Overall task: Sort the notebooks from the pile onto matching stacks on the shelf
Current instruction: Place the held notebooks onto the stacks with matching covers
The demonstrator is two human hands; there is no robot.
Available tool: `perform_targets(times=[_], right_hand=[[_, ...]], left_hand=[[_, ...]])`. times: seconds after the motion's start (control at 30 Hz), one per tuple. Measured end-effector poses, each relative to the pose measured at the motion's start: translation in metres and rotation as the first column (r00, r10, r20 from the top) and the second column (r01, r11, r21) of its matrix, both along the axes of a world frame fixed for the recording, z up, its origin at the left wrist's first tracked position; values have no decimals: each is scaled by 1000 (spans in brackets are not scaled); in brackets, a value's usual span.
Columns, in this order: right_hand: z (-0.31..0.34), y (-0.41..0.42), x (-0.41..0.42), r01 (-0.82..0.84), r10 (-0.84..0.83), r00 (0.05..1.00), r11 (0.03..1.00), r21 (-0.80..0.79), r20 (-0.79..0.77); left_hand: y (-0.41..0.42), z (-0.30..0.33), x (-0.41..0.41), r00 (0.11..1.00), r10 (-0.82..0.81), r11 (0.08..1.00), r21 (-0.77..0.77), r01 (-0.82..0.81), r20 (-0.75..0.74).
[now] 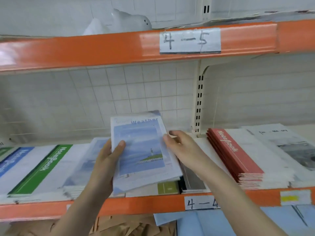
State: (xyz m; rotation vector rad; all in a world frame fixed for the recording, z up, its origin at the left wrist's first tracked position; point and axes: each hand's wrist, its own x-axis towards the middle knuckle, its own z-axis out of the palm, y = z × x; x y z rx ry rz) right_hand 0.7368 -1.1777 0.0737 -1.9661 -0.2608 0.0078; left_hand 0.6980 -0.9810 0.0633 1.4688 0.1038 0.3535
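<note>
From where I sit: left hand (105, 160) grips the "Weather" notebook (143, 150) along its left edge, thumb on the cover, fingers curled under. It's held tilted up above the middle of the shelf (153, 204), the one tagged 4-4. Looks like more than one book in that grip, can't tell how many. Right hand (179, 143) is at the book's right edge, fingers loosely bent, touching or just beside the edge; can't tell if it actually pinches anything.

Matching stack (85, 164), pale sky covers, lies just left of the held book, partly hidden by the left wrist. Green notebooks (42, 169) further left, red notebooks (235, 155) to the right, dark ones (192, 181) under the right forearm.

Risks, imo:
- Grip is on one edge only w/ the book tilted, so lower copies could slide out toward the shelf front.
- Covers look glossy, prob. slippery; a careless drop could skew the stack or push it onto the green pile.
- Frame is blurry, so mis-matching a similar pale cover is possible.
</note>
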Motion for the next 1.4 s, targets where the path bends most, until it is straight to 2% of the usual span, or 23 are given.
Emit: perform_targets(times=[0.07,0.13,0.17,0.3,0.47,0.57,0.73,0.9,1.0,1.1,1.17,1.23,1.3,1.4], right_hand=[[-8,31,9,-34,48,992,993,115,-115],[-10,58,19,-54,118,970,956,287,-211],[-9,70,22,-78,150,967,944,321,-206],[-13,118,27,-140,151,986,978,156,-64],[-35,147,22,-13,15,999,997,-75,32],[-41,156,20,48,-36,997,980,-195,64],[-52,163,20,85,-48,992,936,-342,114],[-61,158,25,114,-88,992,940,-322,93],[-64,158,27,148,-120,987,932,-331,102],[-59,159,25,181,-153,983,889,-420,101],[-47,162,23,287,-209,955,823,-490,209],[-30,174,18,362,-215,912,823,-439,349],[-9,199,11,273,-131,920,890,-364,369],[6,258,5,9,93,954,941,-338,286]], left_hand=[[27,9,-4,995,100,992,72,-99,-4],[56,20,-6,992,124,983,138,-119,-24],[71,24,-5,992,119,978,174,-111,-38],[130,26,9,982,102,925,379,-34,-158],[164,-6,33,954,72,875,477,80,-292],[173,-22,45,931,79,812,566,147,-356],[176,-33,42,950,93,768,629,122,-298],[177,-40,42,969,27,708,690,154,-244],[174,-43,48,971,68,685,718,121,-228],[175,-44,47,970,46,748,652,124,-238],[183,-41,40,971,14,801,583,133,-240],[199,-38,31,979,1,810,574,118,-202],[221,-32,19,994,32,808,588,35,-103],[274,-25,0,991,122,824,552,-127,46]])
